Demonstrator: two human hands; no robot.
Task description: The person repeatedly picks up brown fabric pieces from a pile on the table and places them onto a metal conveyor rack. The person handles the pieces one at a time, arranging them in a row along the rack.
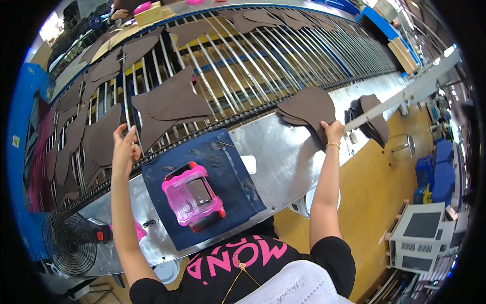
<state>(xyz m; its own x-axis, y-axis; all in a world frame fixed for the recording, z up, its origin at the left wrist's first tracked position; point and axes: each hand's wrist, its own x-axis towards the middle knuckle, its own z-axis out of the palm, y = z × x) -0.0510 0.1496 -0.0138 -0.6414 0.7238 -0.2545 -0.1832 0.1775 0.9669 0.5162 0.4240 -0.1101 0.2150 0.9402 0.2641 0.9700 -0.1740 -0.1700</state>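
My right hand [332, 133] grips the lower edge of a small stack of dark brown flat cut pieces [310, 106], leather-like, which lies on the metal table's far edge. My left hand [125, 152] is raised in front of the rod conveyor, fingers partly bent and apart, with nothing seen in it. Close by it are a brown cut piece [104, 141] on its left and a pair of overlapping brown pieces [169, 101] on its right, both on the rods. Between my arms, a pink plastic box with red ends [195, 195] sits on a dark blue sheet [230, 175].
The rod conveyor [243, 66] runs across the far side, bearing several more brown pieces. A black fan [71, 243] stands at the near left. A pale metal arm [405, 93] slants in from the right, over dark pieces [373, 119]. Another person's hand [119, 14] shows far left.
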